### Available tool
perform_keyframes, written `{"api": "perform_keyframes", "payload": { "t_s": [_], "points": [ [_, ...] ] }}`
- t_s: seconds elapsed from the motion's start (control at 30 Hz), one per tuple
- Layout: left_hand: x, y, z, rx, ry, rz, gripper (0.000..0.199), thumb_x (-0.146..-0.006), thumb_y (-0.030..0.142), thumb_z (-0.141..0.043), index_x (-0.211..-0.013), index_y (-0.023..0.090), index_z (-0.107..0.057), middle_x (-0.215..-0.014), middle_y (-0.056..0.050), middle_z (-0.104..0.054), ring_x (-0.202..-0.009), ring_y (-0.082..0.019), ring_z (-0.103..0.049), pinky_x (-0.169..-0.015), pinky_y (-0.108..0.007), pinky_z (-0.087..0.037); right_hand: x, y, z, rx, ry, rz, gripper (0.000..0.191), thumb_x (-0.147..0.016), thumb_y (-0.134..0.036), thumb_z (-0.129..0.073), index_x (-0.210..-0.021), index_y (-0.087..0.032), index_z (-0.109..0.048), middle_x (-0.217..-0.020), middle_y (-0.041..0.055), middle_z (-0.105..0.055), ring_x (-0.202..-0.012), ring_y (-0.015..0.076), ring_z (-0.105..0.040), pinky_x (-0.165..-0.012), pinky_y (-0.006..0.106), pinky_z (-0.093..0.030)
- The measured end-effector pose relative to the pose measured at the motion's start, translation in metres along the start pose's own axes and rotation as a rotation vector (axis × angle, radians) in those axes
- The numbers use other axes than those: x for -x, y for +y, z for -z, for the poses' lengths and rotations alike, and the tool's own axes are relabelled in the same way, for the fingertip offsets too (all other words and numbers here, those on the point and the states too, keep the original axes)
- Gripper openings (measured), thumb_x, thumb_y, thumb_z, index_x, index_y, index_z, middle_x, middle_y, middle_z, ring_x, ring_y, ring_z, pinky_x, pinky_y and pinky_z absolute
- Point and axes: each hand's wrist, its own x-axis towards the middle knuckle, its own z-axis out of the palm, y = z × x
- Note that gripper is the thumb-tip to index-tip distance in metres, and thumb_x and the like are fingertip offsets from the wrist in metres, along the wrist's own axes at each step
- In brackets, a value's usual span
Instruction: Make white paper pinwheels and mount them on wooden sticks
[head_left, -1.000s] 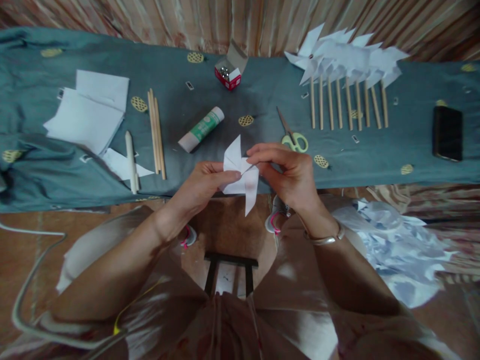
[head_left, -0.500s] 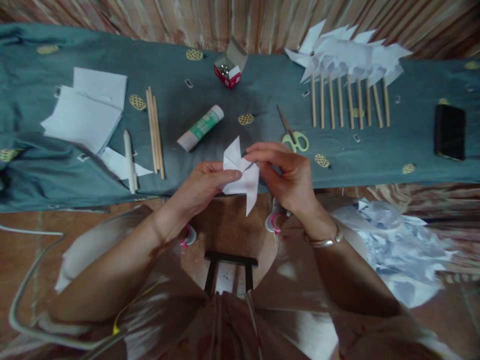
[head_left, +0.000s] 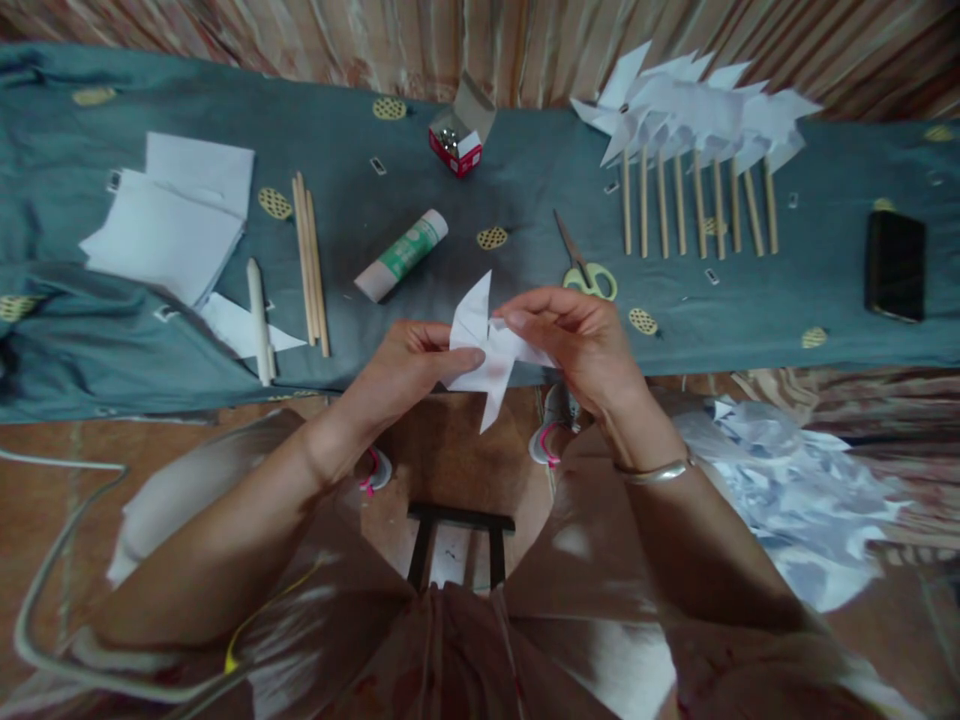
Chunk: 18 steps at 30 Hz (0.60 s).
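A white paper pinwheel with pointed blades is held between both hands over the table's front edge. My left hand pinches its left side, thumb on top near the centre. My right hand pinches the paper at the upper right, and one blade reaches right beneath the fingers. Just behind the right hand lie scissors with light green handles. A green and white glue stick rests behind the left hand.
Finished white pinwheels on sticks lie at back right, a black phone far right. A red box holds small metal pieces. White sheets, thin sticks and a white tool are at left.
The pinwheel has turned slightly in my hands, and a blade now shows on its right side. My right hand has shifted its grip, its thumb now higher on the paper.
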Motion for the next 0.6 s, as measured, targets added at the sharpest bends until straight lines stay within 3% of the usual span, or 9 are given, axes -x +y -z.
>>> {"api": "perform_keyframes", "payload": {
  "t_s": [0.17, 0.4, 0.6],
  "points": [
    [-0.0008, -0.0002, 0.0006, -0.025, -0.012, 0.006, 0.009, -0.063, 0.026, -0.077, -0.066, 0.019, -0.076, -0.062, 0.000, -0.068, -0.053, -0.011, -0.052, -0.053, -0.023, -0.040, -0.0001, -0.0006, 0.0000, -0.084, -0.021, -0.123, 0.034, -0.070, -0.056, -0.078, -0.076, -0.022, -0.072, -0.078, 0.0005, -0.073, -0.067, 0.0131, -0.062, -0.059, 0.026, -0.050],
    [-0.0004, 0.0006, 0.0003, -0.054, -0.019, -0.018, 0.008, -0.062, 0.026, -0.077, -0.061, 0.019, -0.074, -0.055, 0.002, -0.063, -0.048, -0.009, -0.047, -0.049, -0.021, -0.037, -0.0009, 0.0006, -0.0010, -0.140, -0.035, -0.137, 0.028, -0.062, -0.041, -0.087, -0.072, -0.021, -0.070, -0.075, -0.0006, -0.072, -0.067, 0.0129, -0.063, -0.064, 0.027, -0.053],
    [-0.0006, -0.0024, 0.0022, -0.089, -0.031, -0.009, 0.011, -0.064, 0.028, -0.077, -0.066, 0.017, -0.076, -0.060, -0.001, -0.066, -0.050, -0.010, -0.051, -0.048, -0.021, -0.037, -0.0001, -0.0004, 0.0015, -0.088, -0.138, -0.187, 0.028, -0.066, -0.042, -0.083, -0.079, -0.020, -0.071, -0.075, -0.0009, -0.071, -0.065, 0.0120, -0.061, -0.060, 0.025, -0.050]
  ]
}}
